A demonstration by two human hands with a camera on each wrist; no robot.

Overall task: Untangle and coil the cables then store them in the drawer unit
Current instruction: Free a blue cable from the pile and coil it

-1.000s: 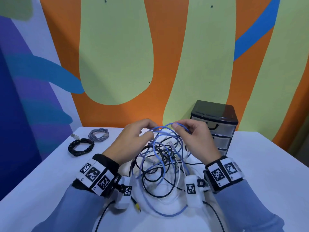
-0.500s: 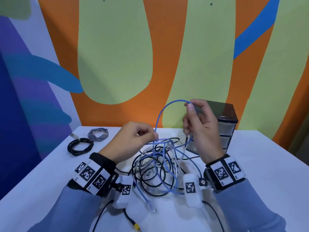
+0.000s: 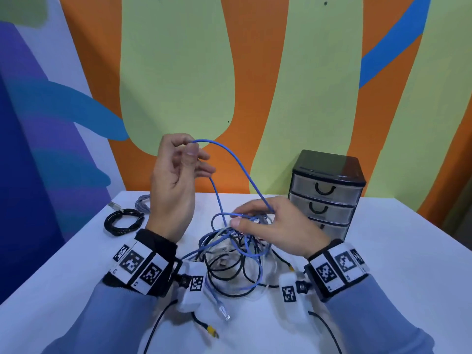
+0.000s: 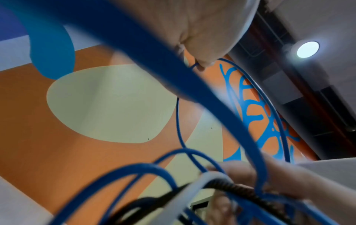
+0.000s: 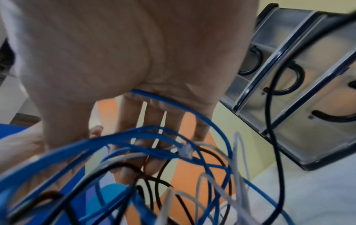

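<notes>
Currently, a thin blue network cable (image 3: 231,159) is pinched aloft by the left hand (image 3: 176,180), while the tangled cable heap (image 3: 229,254) on the white table (image 3: 383,251), at 9 o'clock from the closed black three-drawer unit (image 3: 327,192), is pressed by the flat-fingered right hand (image 3: 275,226).

The right hand (image 3: 275,231) hides part of the cable tangle (image 3: 229,259); the left wrist view blurs the blue cable (image 4: 154,60) close up.
</notes>
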